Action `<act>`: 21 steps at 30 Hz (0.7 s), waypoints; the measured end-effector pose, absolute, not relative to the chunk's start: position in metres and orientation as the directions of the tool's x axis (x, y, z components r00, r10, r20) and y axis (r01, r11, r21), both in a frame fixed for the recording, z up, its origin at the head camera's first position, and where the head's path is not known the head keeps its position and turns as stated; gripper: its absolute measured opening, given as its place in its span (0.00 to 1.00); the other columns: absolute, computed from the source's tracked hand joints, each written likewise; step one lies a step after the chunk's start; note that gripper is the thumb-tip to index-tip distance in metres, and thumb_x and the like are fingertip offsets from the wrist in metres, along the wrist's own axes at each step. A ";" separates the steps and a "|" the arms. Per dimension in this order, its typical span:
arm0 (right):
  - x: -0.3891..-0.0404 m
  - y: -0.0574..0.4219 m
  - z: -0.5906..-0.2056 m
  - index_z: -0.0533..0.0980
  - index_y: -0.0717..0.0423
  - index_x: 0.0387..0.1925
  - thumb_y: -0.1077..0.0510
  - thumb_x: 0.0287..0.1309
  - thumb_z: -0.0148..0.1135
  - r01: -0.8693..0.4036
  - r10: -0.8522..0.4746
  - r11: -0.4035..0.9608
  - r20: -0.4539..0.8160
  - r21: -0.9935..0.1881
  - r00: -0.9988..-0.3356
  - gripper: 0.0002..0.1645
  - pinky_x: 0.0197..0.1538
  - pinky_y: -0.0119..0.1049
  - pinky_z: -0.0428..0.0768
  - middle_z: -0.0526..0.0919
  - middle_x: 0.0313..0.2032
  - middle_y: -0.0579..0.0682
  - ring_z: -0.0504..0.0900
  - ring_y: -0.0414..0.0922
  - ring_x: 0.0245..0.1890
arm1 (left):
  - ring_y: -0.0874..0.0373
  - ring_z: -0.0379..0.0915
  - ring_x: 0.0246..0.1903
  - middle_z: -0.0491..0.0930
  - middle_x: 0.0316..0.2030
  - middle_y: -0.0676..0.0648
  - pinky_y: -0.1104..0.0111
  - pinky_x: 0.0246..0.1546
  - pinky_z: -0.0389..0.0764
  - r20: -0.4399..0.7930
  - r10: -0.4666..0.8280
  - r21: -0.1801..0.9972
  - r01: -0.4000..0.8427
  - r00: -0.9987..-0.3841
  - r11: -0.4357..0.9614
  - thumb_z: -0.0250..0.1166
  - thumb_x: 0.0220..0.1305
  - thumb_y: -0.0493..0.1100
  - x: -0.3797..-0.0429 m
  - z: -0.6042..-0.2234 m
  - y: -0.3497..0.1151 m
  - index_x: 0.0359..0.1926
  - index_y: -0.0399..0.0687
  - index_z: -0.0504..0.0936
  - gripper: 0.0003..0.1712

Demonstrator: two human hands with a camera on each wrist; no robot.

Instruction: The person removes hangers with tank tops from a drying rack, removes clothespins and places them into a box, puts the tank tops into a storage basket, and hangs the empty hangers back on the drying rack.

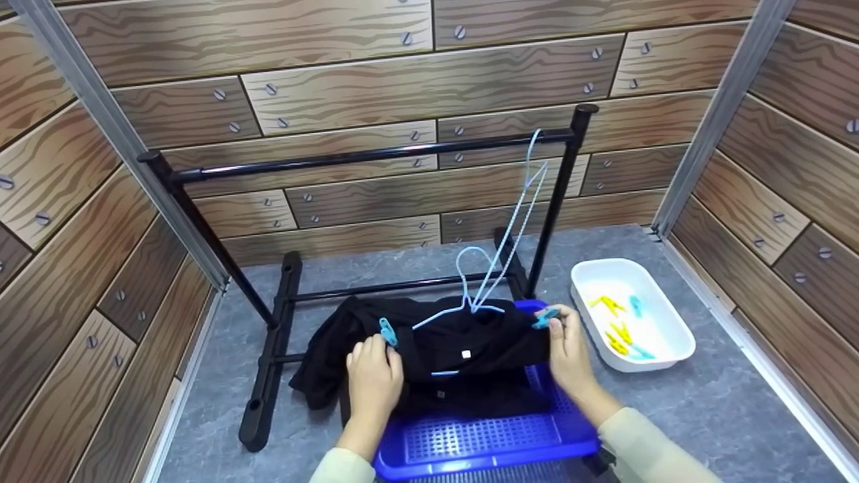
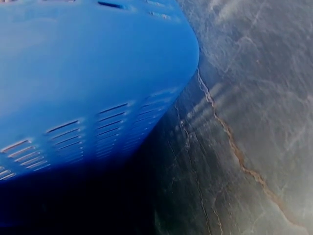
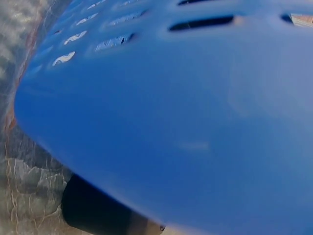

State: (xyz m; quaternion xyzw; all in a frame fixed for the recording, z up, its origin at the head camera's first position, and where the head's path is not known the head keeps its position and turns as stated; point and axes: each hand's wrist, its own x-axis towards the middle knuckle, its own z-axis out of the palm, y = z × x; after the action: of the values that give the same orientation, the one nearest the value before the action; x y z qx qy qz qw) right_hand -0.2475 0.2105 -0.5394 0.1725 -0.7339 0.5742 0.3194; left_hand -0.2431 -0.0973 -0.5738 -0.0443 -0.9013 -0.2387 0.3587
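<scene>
A black garment [image 1: 496, 349] with a small white label lies bunched over a blue basket [image 1: 483, 453]. A light blue wire hanger [image 1: 439, 315] is at its collar, its hook pointing up. My left hand [image 1: 374, 376] grips the garment's left part, fingers curled, right beside a blue clothespin [image 1: 388, 332]. At the garment's right end, my right hand [image 1: 570, 349] pinches another blue clothespin [image 1: 545, 318] between thumb and finger. Both wrist views show mostly the basket's slotted outer wall [image 2: 98, 63], [image 3: 171, 107]; neither hand is visible there.
Behind the basket stands a black clothes rack [image 1: 376, 154]. A second light blue hanger [image 1: 520, 221] hangs edge-on from its rail at the right. To the right, a white tub [image 1: 661, 308] holds several yellow and blue clothespins. Wood-patterned walls [image 1: 335, 100] enclose the grey floor.
</scene>
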 end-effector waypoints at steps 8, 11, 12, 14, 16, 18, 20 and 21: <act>-0.247 0.212 -0.541 0.65 0.79 0.43 0.76 0.61 0.37 -0.653 0.116 0.284 0.701 -0.702 -0.704 0.11 0.48 0.27 0.66 0.75 0.38 0.69 0.73 0.53 0.42 | 0.48 0.63 0.24 0.69 0.21 0.48 0.60 0.27 0.62 0.684 -0.073 0.369 0.258 -0.725 0.893 0.51 0.57 0.41 -0.243 -0.573 -0.097 0.25 0.46 0.69 0.06; -0.247 0.212 -0.541 0.64 0.80 0.43 0.77 0.61 0.37 -0.670 0.115 0.275 0.715 -0.690 -0.690 0.11 0.48 0.28 0.67 0.74 0.38 0.69 0.73 0.53 0.41 | 0.48 0.63 0.24 0.68 0.21 0.48 0.61 0.26 0.61 0.691 -0.063 0.355 0.262 -0.720 0.898 0.50 0.57 0.41 -0.242 -0.573 -0.097 0.25 0.45 0.69 0.07; -0.247 0.212 -0.541 0.64 0.80 0.43 0.77 0.61 0.36 -0.672 0.116 0.266 0.715 -0.692 -0.690 0.11 0.48 0.28 0.67 0.74 0.38 0.69 0.73 0.53 0.41 | 0.48 0.63 0.24 0.68 0.21 0.48 0.61 0.26 0.61 0.691 -0.061 0.353 0.263 -0.720 0.898 0.50 0.57 0.41 -0.242 -0.572 -0.097 0.25 0.45 0.69 0.07; -0.247 0.212 -0.540 0.64 0.80 0.43 0.77 0.61 0.36 -0.676 0.117 0.259 0.717 -0.690 -0.688 0.11 0.47 0.29 0.67 0.74 0.38 0.69 0.73 0.54 0.41 | 0.48 0.64 0.24 0.68 0.22 0.47 0.60 0.27 0.62 0.694 -0.059 0.350 0.265 -0.717 0.899 0.50 0.57 0.41 -0.242 -0.572 -0.096 0.25 0.45 0.69 0.06; -0.246 0.212 -0.539 0.64 0.80 0.43 0.77 0.61 0.36 -0.676 0.119 0.259 0.717 -0.690 -0.686 0.11 0.47 0.29 0.68 0.74 0.38 0.70 0.73 0.54 0.40 | 0.48 0.64 0.24 0.69 0.22 0.47 0.60 0.27 0.62 0.697 -0.058 0.349 0.268 -0.715 0.898 0.51 0.57 0.40 -0.241 -0.573 -0.096 0.25 0.44 0.69 0.06; -0.246 0.212 -0.539 0.64 0.80 0.42 0.76 0.62 0.36 -0.673 0.130 0.263 0.717 -0.691 -0.685 0.11 0.47 0.29 0.68 0.74 0.38 0.70 0.73 0.55 0.40 | 0.48 0.64 0.24 0.69 0.22 0.47 0.60 0.27 0.62 0.701 -0.056 0.346 0.270 -0.711 0.899 0.51 0.56 0.40 -0.241 -0.574 -0.096 0.26 0.44 0.69 0.06; -0.247 0.213 -0.538 0.64 0.80 0.42 0.75 0.63 0.35 -0.661 0.168 0.264 0.709 -0.702 -0.685 0.11 0.47 0.29 0.67 0.74 0.37 0.70 0.73 0.54 0.38 | 0.48 0.64 0.24 0.69 0.22 0.47 0.60 0.27 0.62 0.701 -0.059 0.346 0.267 -0.710 0.899 0.50 0.57 0.40 -0.241 -0.574 -0.097 0.25 0.44 0.69 0.06; -0.247 0.213 -0.538 0.63 0.80 0.41 0.74 0.64 0.34 -0.653 0.192 0.259 0.700 -0.712 -0.688 0.11 0.47 0.30 0.67 0.74 0.37 0.70 0.73 0.54 0.38 | 0.48 0.64 0.24 0.69 0.22 0.47 0.59 0.26 0.62 0.702 -0.060 0.345 0.266 -0.709 0.900 0.51 0.57 0.40 -0.242 -0.575 -0.097 0.25 0.44 0.69 0.06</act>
State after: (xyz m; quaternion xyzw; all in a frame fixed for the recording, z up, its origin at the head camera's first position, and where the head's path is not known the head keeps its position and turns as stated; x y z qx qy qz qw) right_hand -0.2470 0.2133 -0.5379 0.1632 -0.7070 0.5866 0.3599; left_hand -0.2419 -0.0972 -0.5750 -0.0573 -0.8988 -0.2162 0.3770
